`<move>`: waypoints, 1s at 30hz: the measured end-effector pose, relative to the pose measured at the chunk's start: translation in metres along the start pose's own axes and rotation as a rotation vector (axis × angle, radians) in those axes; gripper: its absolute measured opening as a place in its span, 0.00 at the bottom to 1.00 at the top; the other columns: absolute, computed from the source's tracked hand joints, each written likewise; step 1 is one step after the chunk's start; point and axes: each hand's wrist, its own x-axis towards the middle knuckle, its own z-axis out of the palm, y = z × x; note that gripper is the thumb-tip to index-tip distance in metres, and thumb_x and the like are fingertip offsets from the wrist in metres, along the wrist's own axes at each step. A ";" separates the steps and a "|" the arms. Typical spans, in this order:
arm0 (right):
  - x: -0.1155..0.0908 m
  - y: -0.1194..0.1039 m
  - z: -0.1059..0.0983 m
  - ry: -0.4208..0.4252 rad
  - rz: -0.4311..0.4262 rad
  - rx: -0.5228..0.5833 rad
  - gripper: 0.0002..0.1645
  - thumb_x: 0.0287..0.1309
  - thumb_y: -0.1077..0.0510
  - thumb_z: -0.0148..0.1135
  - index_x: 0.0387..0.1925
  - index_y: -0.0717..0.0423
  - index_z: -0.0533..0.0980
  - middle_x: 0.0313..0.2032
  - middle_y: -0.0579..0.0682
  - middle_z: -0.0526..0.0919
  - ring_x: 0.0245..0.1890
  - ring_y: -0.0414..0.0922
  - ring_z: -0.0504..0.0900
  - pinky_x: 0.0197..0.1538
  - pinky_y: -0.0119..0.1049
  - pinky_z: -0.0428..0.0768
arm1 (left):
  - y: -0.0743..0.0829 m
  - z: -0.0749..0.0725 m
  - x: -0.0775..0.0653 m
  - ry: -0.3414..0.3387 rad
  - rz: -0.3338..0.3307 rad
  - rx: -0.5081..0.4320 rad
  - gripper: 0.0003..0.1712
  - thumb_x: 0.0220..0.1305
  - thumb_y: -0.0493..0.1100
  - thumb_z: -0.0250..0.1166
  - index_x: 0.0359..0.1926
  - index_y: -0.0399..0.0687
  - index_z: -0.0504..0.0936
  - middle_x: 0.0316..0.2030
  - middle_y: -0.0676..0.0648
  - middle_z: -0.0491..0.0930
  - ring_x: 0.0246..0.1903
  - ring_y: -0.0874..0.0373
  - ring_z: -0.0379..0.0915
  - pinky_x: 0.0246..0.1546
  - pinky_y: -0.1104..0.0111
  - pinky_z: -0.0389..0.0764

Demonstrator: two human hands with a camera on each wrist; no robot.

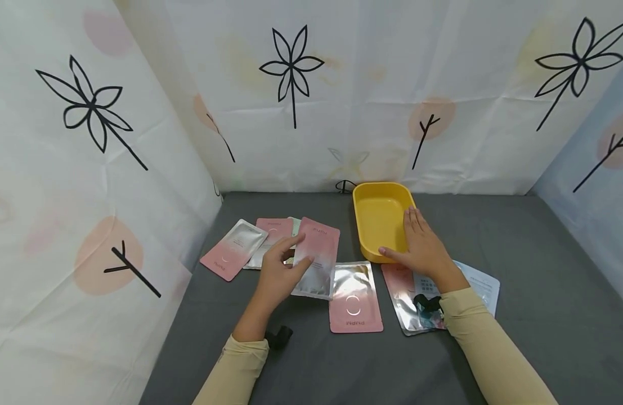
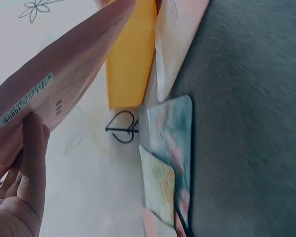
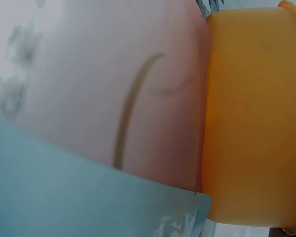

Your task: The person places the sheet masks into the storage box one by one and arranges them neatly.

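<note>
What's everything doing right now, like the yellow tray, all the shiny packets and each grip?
Yellow tray, upright, open-topped
Held packet, lifted and tilted
Left grip, pinching the held packet
Right grip, fingers straight, touching the yellow tray
Front middle packet, lying flat
Left-side packets, lying down, overlapping
Right-side packets, lying down, overlapping, partly hidden

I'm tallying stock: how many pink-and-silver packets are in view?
5 show: the held packet in the left hand; the leftmost packet; the overlapped packet beside it; the nearest central packet; the partly covered packet to its right. More may be hidden.
</note>
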 end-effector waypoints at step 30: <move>0.000 0.002 0.004 0.034 -0.021 -0.026 0.76 0.65 0.18 0.52 0.82 0.74 0.38 0.84 0.71 0.36 0.85 0.66 0.38 0.83 0.62 0.50 | 0.004 0.073 0.077 0.038 0.171 -0.144 0.25 0.65 0.28 0.72 0.63 0.33 0.83 0.57 0.34 0.84 0.46 0.36 0.87 0.44 0.71 0.84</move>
